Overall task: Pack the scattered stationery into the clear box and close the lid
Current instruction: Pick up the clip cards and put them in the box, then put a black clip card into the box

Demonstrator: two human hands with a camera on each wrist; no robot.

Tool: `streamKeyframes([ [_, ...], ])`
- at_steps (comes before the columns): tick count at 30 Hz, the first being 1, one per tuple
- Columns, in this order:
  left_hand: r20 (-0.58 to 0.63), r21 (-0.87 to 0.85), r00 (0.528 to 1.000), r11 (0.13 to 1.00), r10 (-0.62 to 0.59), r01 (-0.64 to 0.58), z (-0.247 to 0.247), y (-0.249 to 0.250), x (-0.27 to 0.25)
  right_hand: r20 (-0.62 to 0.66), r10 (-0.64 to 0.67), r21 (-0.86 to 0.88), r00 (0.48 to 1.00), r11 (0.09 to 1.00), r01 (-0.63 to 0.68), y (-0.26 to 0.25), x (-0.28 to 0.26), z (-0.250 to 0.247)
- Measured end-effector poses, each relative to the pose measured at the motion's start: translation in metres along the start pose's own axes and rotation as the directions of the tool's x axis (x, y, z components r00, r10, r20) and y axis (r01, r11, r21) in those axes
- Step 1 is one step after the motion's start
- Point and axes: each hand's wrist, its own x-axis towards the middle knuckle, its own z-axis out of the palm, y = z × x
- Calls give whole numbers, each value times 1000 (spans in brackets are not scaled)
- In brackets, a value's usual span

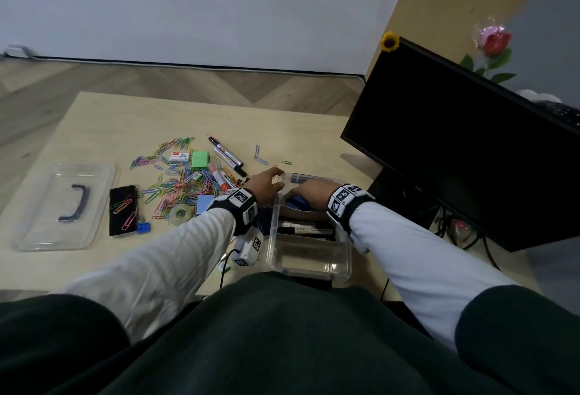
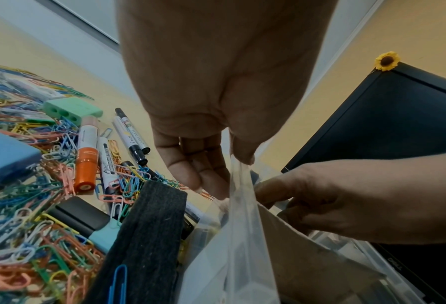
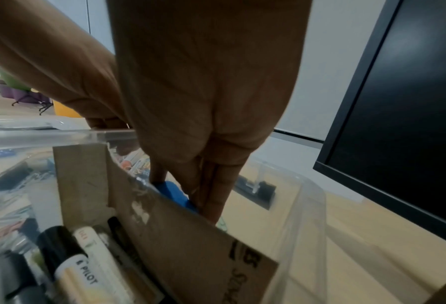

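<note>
The clear box [image 1: 310,264] stands open at the table's near edge, split by cardboard dividers [image 3: 190,236]. Several markers [image 3: 66,261] lie in its middle section. My left hand [image 1: 266,185] pinches the box's far left rim [image 2: 242,205], thumb on one side of the wall and fingers on the other. My right hand [image 1: 309,193] reaches down into the far section and pinches a small blue item [image 3: 175,191] between thumb and fingers. Loose markers [image 1: 226,156], a heap of coloured paper clips [image 1: 175,181], a green block [image 1: 200,160] and a tape roll [image 1: 181,214] lie left of the box.
The clear lid [image 1: 66,206] with its dark handle lies at the table's far left. A black felt eraser [image 1: 123,211] and a blue pad [image 1: 204,203] sit among the clips. A black monitor [image 1: 470,143] stands close on the right of the box.
</note>
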Motion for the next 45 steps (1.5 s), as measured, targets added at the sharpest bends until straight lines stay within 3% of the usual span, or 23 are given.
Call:
streamKeyframes([
  [5,-5,-7,1000,1000,0,0,0,0,0,61,-23,26,998,999,21,6,10,10],
  [11,14,-37,1000,999,-9,9,1,-4,1,172,87,100,981,989,-106,14,13,20],
  [19,8,-34,1000,999,20,-20,-1,-3,-2,252,123,125,960,979,-158,5,10,8],
  [22,6,-47,1000,999,27,-27,-9,-11,-5,197,154,96,968,980,-176,-6,9,-4],
  [25,-37,-14,998,998,-57,57,-17,-36,-8,-7,198,72,980,978,-197,-24,7,-18],
  [28,-69,141,988,979,-137,146,-15,-62,-9,-322,212,104,922,977,-188,-43,7,-25],
  [30,-61,219,985,960,-163,173,-8,-70,-9,-436,187,143,880,980,-138,-56,13,-19],
  [35,-39,225,979,952,-202,206,16,-74,-4,-198,227,95,954,973,-212,-71,27,11],
  [45,-107,63,936,937,-335,343,45,-75,6,-220,230,113,948,971,-210,-69,32,24],
])
